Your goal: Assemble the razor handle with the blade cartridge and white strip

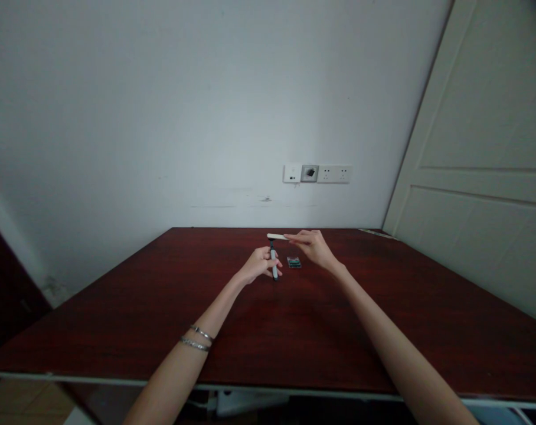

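Note:
My left hand (260, 265) is closed around a razor (274, 264) with a pale handle and a dark neck, held upright with its head at the top. My right hand (311, 245) pinches one end of a slim white stick-like thing (277, 236), whose exact kind I cannot make out. It lies level across the top of the razor, and its far end seems to touch the razor's head. On the table between my hands sits a small clear case (294, 262) with something teal and dark inside.
The dark red wooden table (197, 283) reaches back to a pale wall (206, 118) with sockets (334, 174) and a switch plate. A white panelled door (480, 177) stands along the right side. A thin flat strip (378, 234) lies at the back right edge.

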The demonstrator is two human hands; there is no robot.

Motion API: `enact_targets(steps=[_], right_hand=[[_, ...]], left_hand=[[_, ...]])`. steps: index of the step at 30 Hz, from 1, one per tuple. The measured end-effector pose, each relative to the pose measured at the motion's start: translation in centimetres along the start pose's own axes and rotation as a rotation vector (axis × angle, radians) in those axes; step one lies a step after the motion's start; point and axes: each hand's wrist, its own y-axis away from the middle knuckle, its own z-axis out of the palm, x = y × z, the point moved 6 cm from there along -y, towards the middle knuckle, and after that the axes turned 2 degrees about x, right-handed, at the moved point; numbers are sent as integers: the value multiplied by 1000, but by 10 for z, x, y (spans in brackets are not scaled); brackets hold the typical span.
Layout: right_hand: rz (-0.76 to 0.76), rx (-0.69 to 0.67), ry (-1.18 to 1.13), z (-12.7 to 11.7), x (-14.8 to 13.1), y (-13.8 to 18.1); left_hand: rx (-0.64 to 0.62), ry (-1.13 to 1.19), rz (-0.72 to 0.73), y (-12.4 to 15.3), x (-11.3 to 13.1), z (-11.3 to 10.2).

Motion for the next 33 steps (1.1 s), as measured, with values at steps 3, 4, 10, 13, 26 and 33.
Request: enact_targets(steps=[3, 4, 10, 13, 26, 33], right_hand=[[11, 20, 9, -7, 15, 10], [22, 32, 7, -10, 19, 12], [1, 23, -43, 2, 8, 6], [-4, -5, -74, 10, 6, 4], [62, 48, -89, 10, 14, 9], [116, 101, -92, -3, 21, 18]], left_hand=[[2, 4, 7, 0, 2, -1], [8, 5, 2, 0, 1, -2], [-1, 3, -55, 0, -3, -1], [-1, -8, -48, 1, -1, 0], [15, -53, -43, -2, -3, -3], [54, -82, -22, -2, 1, -6]])
